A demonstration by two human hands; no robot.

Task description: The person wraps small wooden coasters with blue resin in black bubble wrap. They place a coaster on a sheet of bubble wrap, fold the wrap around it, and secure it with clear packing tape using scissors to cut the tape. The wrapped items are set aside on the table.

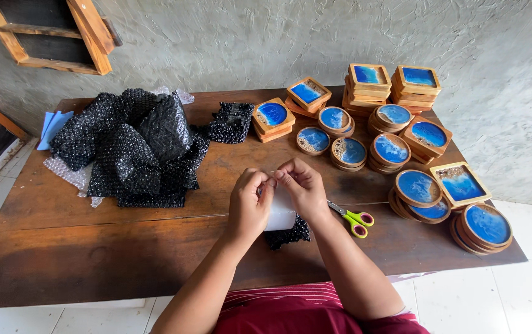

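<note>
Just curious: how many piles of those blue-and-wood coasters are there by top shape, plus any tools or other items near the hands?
Piles topped by a square blue-resin wooden coaster: 6
Piles topped by a round blue-resin wooden coaster: 7
Yellow-and-pink-handled scissors: 1
White item pinched between the fingers: 1
Total: 15

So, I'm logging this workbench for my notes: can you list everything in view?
table: one, brown wood, centre
black bubble wrap pile: one heap, table's left
round coasters: many, blue in wood, right, stacked
square coasters: several stacks, blue in wood, far right
scissors: one, yellow-pink handles, right of hands
white roll: one, between hands
blue cloth: one, far left edge
left hand: pinching at roll
right hand: pinching at roll
</note>
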